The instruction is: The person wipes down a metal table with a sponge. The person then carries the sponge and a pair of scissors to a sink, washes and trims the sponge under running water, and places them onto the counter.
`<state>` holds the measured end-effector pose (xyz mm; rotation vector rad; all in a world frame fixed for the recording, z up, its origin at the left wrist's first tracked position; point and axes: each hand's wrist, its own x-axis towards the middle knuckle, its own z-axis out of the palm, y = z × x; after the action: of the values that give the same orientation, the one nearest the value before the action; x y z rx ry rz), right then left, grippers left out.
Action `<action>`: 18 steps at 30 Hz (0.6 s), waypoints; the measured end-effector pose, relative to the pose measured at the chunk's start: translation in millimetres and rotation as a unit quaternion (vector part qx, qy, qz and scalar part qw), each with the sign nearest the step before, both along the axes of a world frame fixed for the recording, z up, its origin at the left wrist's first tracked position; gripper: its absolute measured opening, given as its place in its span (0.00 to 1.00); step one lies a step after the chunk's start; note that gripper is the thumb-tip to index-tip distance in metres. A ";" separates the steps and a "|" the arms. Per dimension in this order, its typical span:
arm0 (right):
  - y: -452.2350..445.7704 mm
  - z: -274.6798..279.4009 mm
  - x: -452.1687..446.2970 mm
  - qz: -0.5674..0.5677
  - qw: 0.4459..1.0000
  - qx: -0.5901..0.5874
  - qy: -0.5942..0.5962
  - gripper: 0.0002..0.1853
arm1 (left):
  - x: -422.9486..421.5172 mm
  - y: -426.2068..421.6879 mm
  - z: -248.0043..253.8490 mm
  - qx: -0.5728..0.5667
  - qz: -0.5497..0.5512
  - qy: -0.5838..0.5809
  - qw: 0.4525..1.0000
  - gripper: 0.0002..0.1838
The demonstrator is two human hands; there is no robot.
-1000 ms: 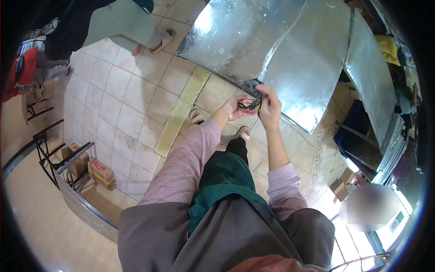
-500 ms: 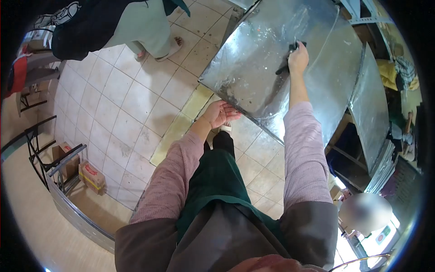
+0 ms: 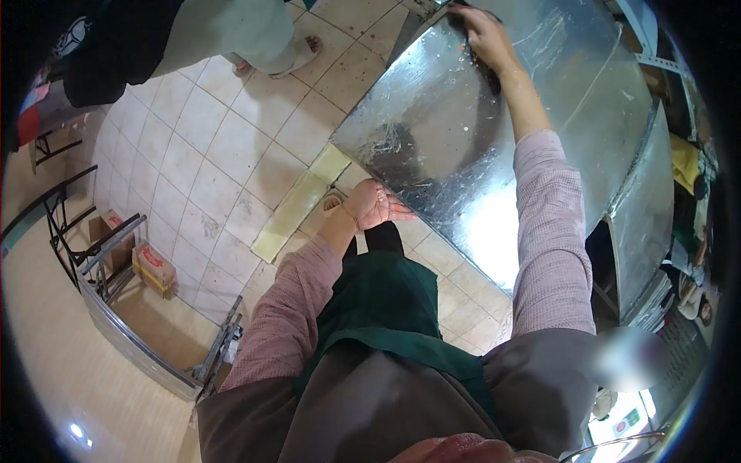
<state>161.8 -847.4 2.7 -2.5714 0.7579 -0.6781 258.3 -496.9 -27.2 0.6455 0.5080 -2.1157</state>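
Observation:
At the far edge of a wet, shiny metal tabletop [image 3: 432, 100], my right hand [image 3: 488, 37] is closed around a narrow black tool [image 3: 494, 80]. Most of the tool is hidden by the hand, so its exact kind does not show. My left hand [image 3: 372, 204] is palm up beside the near edge of the tabletop, with its fingers stretched out and nothing in it. Small light crumbs or droplets and wet streaks lie on the metal.
Another person's sandalled foot [image 3: 301, 58] stands on the tiled floor [image 3: 224, 123] at upper left. A folding metal frame [image 3: 116, 255] and a cardboard box [image 3: 153, 267] are at left. A second metal surface [image 3: 647, 208] adjoins at right.
My right hand has moved with the black tool from the middle of the tabletop to its far edge. My left hand stays open near the close edge.

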 end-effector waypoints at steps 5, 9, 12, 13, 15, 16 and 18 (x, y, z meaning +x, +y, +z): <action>42.8 -8.7 19.6 0.079 0.996 0.022 0.021 0.18 | 0.0 4.3 -13.7 0.012 0.017 0.030 0.999 0.26; 93.3 -5.4 26.3 0.171 0.985 0.006 -0.011 0.17 | 4.7 2.4 -18.7 -0.015 0.036 0.063 0.997 0.29; 133.5 0.9 26.1 0.211 0.973 0.090 0.003 0.21 | 6.7 2.4 -17.1 -0.045 0.033 0.067 0.996 0.28; 148.0 5.8 24.9 0.230 0.968 0.097 0.010 0.22 | 7.7 0.9 -11.5 -0.042 0.031 0.041 0.998 0.28; 171.4 11.7 18.0 0.249 0.963 0.103 0.018 0.22 | 9.5 0.4 -9.1 -0.040 0.029 0.016 0.999 0.27; 181.5 12.2 13.8 0.273 0.957 0.099 0.016 0.22 | 10.9 -0.2 -10.7 -0.047 0.020 0.001 0.999 0.26; 200.9 16.7 2.8 0.295 0.951 0.093 0.017 0.22 | 10.4 1.1 -10.1 -0.057 0.011 -0.012 0.998 0.25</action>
<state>164.6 -646.6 19.4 -2.4452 0.0328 -0.3490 268.7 -495.8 -37.3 0.5953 0.3761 -2.0968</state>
